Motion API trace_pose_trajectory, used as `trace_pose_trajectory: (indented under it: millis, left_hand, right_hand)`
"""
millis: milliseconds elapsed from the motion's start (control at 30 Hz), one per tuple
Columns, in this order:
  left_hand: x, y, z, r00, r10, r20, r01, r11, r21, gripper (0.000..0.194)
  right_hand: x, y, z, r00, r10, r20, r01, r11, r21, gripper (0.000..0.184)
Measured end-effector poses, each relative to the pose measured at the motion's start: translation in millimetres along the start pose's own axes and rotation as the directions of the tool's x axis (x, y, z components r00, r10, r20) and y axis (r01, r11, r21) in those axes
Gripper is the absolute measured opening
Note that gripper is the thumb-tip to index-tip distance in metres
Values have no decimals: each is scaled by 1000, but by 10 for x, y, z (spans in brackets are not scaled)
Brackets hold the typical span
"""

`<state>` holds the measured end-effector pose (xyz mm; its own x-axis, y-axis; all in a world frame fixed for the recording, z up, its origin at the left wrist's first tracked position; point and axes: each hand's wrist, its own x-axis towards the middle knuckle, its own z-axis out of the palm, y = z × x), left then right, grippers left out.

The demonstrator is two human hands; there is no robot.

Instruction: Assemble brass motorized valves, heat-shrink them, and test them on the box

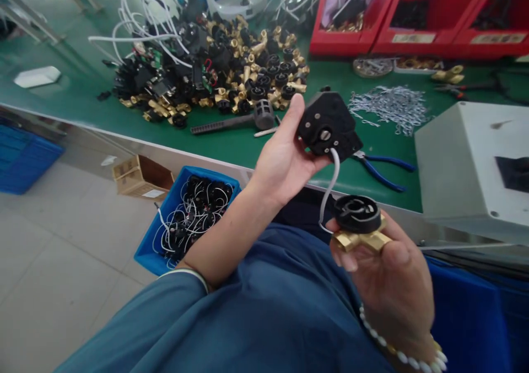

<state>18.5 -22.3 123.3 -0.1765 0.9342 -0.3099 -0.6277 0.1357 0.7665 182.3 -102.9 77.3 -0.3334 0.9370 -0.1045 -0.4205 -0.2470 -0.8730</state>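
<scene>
Above the green bench's near edge, the left hand (pixel 285 161) pinches a black housing (pixel 328 125); the right hand (pixel 388 276) grips a brass valve (pixel 359 227), joined by a white tube (pixel 330 183); seating them together likely demands careful alignment.

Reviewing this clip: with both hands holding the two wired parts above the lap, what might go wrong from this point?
1. The left hand holds the black housing and the right hand the brass valve, joined only by a thin white wire; pulling them apart may strain it.
2. Both parts hang past the green bench edge, so a slip would likely drop them onto the lap or floor, not into the blue bin.
</scene>
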Motion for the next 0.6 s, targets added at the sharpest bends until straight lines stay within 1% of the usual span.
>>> trace_pose_trajectory:
  millis: [67, 167, 300, 367, 467, 600]
  left_hand:
    - [-3, -12, 20, 1000, -1, -2, 1, 1000, -17, 53]
    - [-3, -27, 34, 999, 35, 0, -35, 999, 3, 51]
    - [8, -49, 9, 988, 132, 77, -136, 989, 58, 40]
    - [4, -67, -14, 979, 169, 111, -180, 979, 99, 39]
    - [-39, -116, -56, 977, 191, 99, -204, 969, 142, 41]
    - [-172, -214, -130, 980, 176, 91, -188, 970, 155, 48]
  right_hand:
    - [0, -2, -3, 1000, -6, -10, 6, 1000, -20, 32]
    - [-2, -4, -13, 1000, -5, -17, 4, 1000, -27, 31]
    - [0, 6, -26, 1000, -19, -23, 18, 999, -26, 31]
    - [7, 11, -24, 1000, -20, -21, 19, 999, -27, 32]
    - [20, 6, -8, 1000, -1, -16, 1, 1000, -22, 35]
    - [33, -13, 26, 1000, -2, -11, 2, 1000, -25, 37]
